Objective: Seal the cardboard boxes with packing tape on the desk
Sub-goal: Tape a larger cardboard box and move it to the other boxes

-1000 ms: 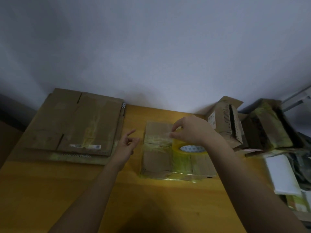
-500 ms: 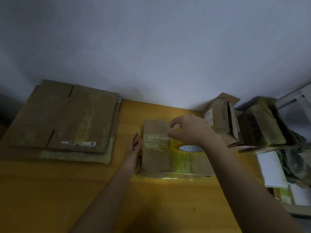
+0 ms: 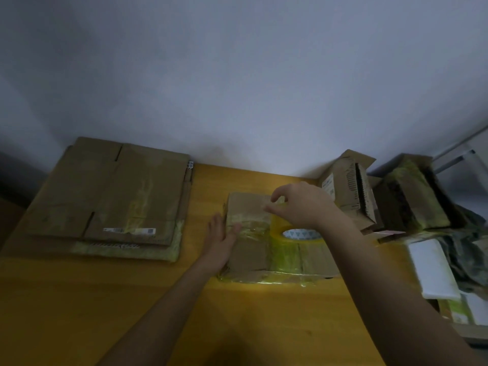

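Note:
A flat cardboard box point(image 3: 248, 257) with yellowish tape across its top lies in the middle of the yellow desk point(image 3: 105, 299). A roll of yellow packing tape point(image 3: 298, 235) sits on the box's right half. My left hand point(image 3: 223, 237) lies flat with straight fingers against the box's left edge, thumb on the taped strip. My right hand point(image 3: 301, 204) hovers over the roll, its thumb and forefinger pinching the loose end of the tape above the box's far part.
A stack of flattened cardboard boxes point(image 3: 111, 199) lies at the back left of the desk. Opened boxes point(image 3: 348, 191) and another point(image 3: 414, 196) crowd the back right, with white packets point(image 3: 433, 270) at the right edge. A pale wall stands behind.
My left hand moved from the air beside the box down onto its left edge and lies flat there. My right hand stayed over the roll, still pinching the tape end.

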Demonstrator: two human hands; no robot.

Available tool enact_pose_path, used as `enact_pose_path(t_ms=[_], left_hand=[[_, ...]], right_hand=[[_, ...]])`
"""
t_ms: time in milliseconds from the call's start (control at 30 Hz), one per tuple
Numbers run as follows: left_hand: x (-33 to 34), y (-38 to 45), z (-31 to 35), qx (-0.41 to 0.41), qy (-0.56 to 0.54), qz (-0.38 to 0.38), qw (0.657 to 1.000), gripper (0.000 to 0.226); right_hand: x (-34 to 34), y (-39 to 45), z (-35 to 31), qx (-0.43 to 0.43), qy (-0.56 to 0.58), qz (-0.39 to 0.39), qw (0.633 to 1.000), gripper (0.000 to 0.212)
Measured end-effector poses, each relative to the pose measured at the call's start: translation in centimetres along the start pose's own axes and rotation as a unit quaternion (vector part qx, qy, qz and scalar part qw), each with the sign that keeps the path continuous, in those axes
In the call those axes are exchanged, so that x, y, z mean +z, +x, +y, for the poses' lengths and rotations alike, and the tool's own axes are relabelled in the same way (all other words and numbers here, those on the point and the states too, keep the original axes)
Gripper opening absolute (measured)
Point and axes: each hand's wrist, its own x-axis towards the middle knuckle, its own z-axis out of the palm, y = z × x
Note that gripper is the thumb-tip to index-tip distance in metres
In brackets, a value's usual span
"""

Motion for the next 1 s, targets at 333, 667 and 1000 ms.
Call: enact_pose_path(t_ms=[333, 667, 1000], left_hand=[[-2.1, 2.3, 5.4, 0.170, 0.431, -0.119, 0.878, 0.135], [1.2, 1.0, 5.0, 0.113, 0.390, 0.000, 0.914, 0.149], [-0.8, 1.0, 4.3, 0.065, 0.459, 0.005, 0.886, 0.145]], right_hand=[[1.4, -2.8, 8.6, 0.021, 0.445, -0.047, 0.894, 0.071], [2.1, -3.3, 9.4, -0.043, 0.511, 0.035, 0.858, 0.070], [-0.3, -5.9, 27.9, 0.094, 0.086, 0.043, 0.991, 0.066]])
